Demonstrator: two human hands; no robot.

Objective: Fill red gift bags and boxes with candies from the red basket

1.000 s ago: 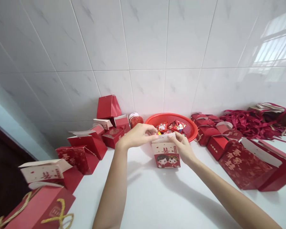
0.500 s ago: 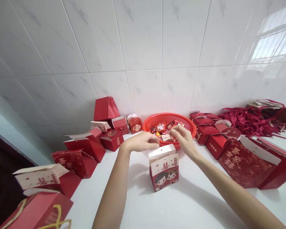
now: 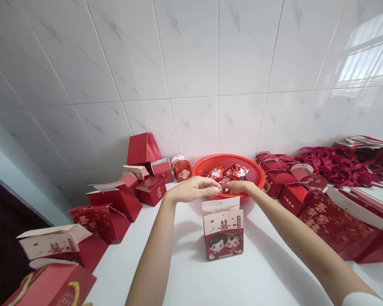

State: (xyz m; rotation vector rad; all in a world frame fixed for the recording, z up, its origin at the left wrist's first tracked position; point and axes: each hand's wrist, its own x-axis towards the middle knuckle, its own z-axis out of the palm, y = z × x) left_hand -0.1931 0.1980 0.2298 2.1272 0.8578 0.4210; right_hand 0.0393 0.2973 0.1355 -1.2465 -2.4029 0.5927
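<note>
A red plastic basket (image 3: 200, 165) holds wrapped candies (image 3: 239, 171). My right hand (image 3: 238, 187) dips into the basket's near side with its fingers bent down among the candies; whatever they pinch is hidden. Over the near rim hovers my left hand (image 3: 198, 188), its fingers stretched toward the right hand, thumb apart, with no held thing visible. Just below both hands a red and white gift box (image 3: 224, 236) stands upright on the white table (image 3: 198, 284). Its top flaps are raised, and two cartoon figures decorate the front.
Red gift boxes (image 3: 115, 202) line the left side, one with a yellow rope handle (image 3: 74, 291). More red boxes (image 3: 293, 196) and large gift boxes (image 3: 336, 225) stand on the right. Behind them lies a heap of dark red ribbons (image 3: 325, 163). A tiled wall (image 3: 194, 123) closes off the back.
My right hand has moved down and left into the candies. The left hand has shifted slightly right, so the hands are closer together. The view has tilted slightly.
</note>
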